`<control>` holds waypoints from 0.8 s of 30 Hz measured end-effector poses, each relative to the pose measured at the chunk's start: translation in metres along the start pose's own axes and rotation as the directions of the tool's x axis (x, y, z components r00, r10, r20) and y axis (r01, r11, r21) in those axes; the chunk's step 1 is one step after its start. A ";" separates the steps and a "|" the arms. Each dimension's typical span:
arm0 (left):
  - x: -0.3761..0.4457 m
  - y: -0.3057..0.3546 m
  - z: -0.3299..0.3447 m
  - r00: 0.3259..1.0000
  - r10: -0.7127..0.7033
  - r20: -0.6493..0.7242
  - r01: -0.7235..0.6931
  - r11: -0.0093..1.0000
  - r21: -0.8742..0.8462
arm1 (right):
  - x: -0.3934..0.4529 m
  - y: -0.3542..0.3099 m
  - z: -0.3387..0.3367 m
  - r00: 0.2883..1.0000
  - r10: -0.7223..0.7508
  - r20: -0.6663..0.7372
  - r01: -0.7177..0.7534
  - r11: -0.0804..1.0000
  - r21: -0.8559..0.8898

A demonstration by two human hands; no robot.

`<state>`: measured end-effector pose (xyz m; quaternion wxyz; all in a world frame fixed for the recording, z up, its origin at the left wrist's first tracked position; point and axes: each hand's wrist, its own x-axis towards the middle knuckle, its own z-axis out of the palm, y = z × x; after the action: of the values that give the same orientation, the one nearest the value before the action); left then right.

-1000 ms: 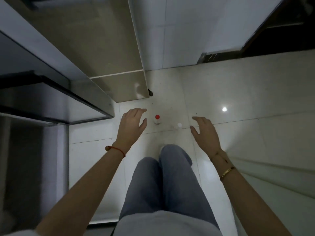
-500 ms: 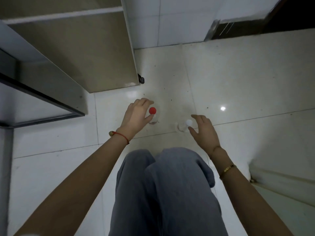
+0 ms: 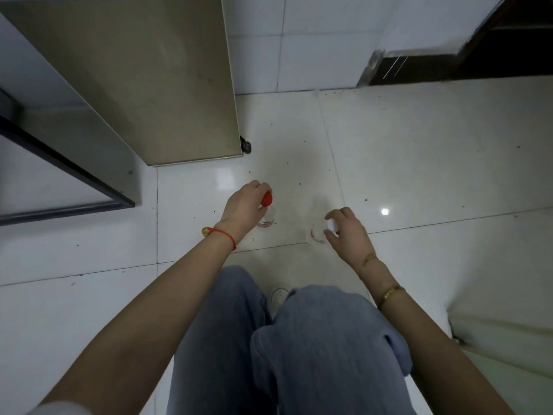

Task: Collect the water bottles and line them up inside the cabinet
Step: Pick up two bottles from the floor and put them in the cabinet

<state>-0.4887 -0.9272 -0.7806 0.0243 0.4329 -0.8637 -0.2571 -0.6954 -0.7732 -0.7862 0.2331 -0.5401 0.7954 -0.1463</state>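
Over the last second the person has crouched toward the tiled floor beside the cabinet, and the left hand now grips the red-capped bottle while the right hand closes round the white-capped bottle, so both seem ready to lift.

A clear plastic bottle with a red cap stands on the glossy white tiled floor, left of a clear white-capped bottle; the brushed steel cabinet door stands behind them, leftward.
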 end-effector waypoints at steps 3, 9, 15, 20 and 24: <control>-0.013 -0.006 0.001 0.998 -0.026 -0.056 0.022 0.998 -0.060 | -0.002 -0.008 -0.003 0.998 -0.034 -0.049 0.036 0.998 0.046; -0.063 -0.025 -0.027 0.954 -0.091 -0.285 0.028 0.975 -0.220 | -0.001 -0.057 -0.031 0.964 -0.167 -0.207 0.191 0.976 0.102; -0.138 -0.044 -0.086 0.862 -0.151 -0.484 0.038 0.972 -0.233 | -0.006 -0.130 -0.039 0.891 -0.402 -0.212 0.427 0.900 0.085; -0.215 -0.068 -0.128 0.762 -0.246 -0.598 0.142 0.966 -0.217 | -0.006 -0.205 -0.029 0.801 -0.588 -0.111 0.599 0.789 0.140; -0.279 -0.089 -0.154 0.653 -0.349 -0.672 0.263 0.937 -0.231 | -0.011 -0.274 -0.011 0.694 -0.719 -0.033 0.712 0.680 0.177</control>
<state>-0.2086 -0.8236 -0.6383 0.3322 0.6348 -0.6870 -0.1215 -0.4811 -0.8658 -0.6418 0.2194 -0.7877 0.5004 -0.2846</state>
